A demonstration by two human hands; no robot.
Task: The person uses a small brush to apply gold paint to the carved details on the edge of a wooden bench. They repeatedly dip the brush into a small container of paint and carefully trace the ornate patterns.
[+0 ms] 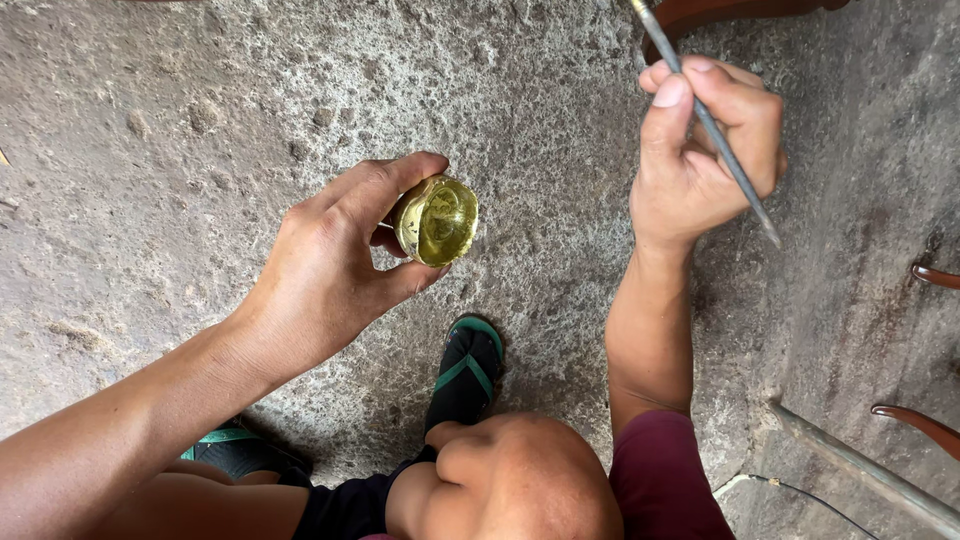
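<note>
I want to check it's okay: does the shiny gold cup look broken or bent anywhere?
No clear break shows. The small brass cup sits tilted in the left hand, its inside shiny but uneven and blotchy. Its rim looks a little lumpy near the thumb. The right hand holds a thin metal tool away from it.

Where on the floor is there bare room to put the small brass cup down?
Bare floor spreads up and left of the left hand holding the cup, and between both hands. It is crowded below: sandal, knee. At right, past the right hand with its rod, lies a metal bar.
</note>
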